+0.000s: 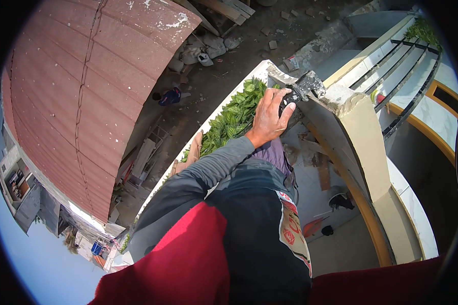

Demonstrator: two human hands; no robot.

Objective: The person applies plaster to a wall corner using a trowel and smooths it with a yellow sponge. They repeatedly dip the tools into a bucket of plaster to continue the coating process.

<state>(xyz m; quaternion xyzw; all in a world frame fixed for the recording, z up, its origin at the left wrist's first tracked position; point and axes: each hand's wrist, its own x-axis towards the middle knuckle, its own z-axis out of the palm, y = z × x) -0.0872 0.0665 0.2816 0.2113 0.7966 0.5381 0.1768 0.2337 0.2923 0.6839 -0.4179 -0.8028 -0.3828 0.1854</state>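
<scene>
My left hand (268, 116) reaches forward from a grey sleeve, its back toward me. Its fingers and thumb are bent around the near end of a black, pale-splattered metal piece (309, 86). That piece sits at the top of a rough-edged cream wall (360, 122); its exact kind is unclear. Beside the hand, a row of leafy green plants (232, 117) runs along a white ledge (216, 113). A purple cloth (274, 156) shows just below the wrist. My right hand is out of the picture.
A red sheet roof (96, 86) fills the left. Far below, a person in blue (170, 96) is on ground strewn with rubble and sacks (215, 46). Black curved railings (409, 76) stand at right. Down between the walls lies a pale floor (341, 234) with scattered items.
</scene>
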